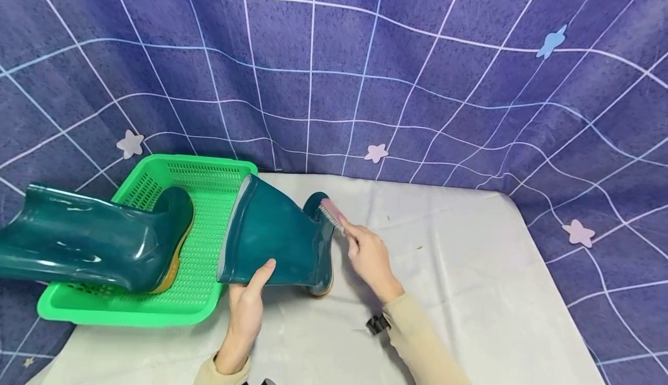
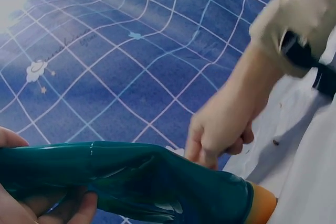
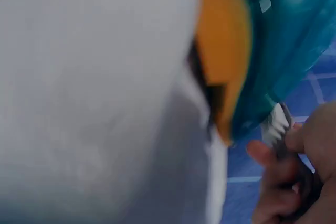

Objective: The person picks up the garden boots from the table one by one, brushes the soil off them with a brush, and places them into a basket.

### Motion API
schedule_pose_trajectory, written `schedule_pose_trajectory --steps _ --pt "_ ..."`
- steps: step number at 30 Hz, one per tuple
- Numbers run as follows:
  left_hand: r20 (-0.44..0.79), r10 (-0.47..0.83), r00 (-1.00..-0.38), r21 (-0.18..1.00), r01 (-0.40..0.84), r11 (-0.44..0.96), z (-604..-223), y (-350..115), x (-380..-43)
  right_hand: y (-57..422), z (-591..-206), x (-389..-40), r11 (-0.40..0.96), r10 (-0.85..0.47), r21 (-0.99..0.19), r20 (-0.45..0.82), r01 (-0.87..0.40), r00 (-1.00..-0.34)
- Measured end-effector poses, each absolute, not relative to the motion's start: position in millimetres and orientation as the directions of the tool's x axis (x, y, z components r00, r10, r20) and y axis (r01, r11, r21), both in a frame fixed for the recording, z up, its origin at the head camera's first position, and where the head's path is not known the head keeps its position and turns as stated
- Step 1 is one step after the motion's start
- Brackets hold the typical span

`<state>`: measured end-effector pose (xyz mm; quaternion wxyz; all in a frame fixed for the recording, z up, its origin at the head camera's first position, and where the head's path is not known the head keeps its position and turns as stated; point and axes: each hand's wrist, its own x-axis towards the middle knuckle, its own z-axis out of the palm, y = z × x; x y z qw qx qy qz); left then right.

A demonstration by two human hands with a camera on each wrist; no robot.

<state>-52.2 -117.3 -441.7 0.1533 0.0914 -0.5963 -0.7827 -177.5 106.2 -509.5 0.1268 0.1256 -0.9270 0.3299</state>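
Note:
A dark green rubber boot [image 1: 276,234] lies tilted over the white table, its open top facing left and its foot to the right. My left hand [image 1: 247,309] grips the shaft near the top rim, thumb on the outside. In the left wrist view its fingers [image 2: 79,208] wrap under the boot. My right hand [image 1: 370,257] holds a pink scrubbing brush [image 1: 331,211], white bristles against the foot part of the boot. The right wrist view shows the boot's orange sole [image 3: 223,40] and the brush bristles [image 3: 275,124] by its toe.
A green plastic basket [image 1: 130,318] stands at the left of the table. A second green boot [image 1: 104,240] with a yellow-orange sole lies across it, its shaft over the left rim. The white table [image 1: 469,246] meets a blue grid-patterned curtain [image 1: 334,54] behind. Small dark specks dot the cloth.

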Motion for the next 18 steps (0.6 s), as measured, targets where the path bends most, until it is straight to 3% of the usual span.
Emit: schedule_pose_trajectory --steps 5,13,16,18 --pt "0.061 -0.316 -0.947 0.962 0.140 -0.235 -443 -116 -53 106 -516 -189 0.748 -0.021 -0.632 0.283 -0.203 -0.959" --pt "0.050 -0.333 -0.942 0.959 0.138 -0.247 -442 -119 -53 103 -511 -180 0.765 -0.058 -0.606 0.276 -0.220 -0.960" --pt "0.048 -0.334 -0.941 0.961 0.135 -0.242 -441 -120 -53 101 -501 -168 0.725 -0.072 -0.607 0.402 -0.324 -0.913" --pt "0.051 -0.342 -0.938 0.961 0.138 -0.238 -440 -122 -53 97 -495 -157 0.653 -0.122 -0.589 0.538 -0.476 -0.834"
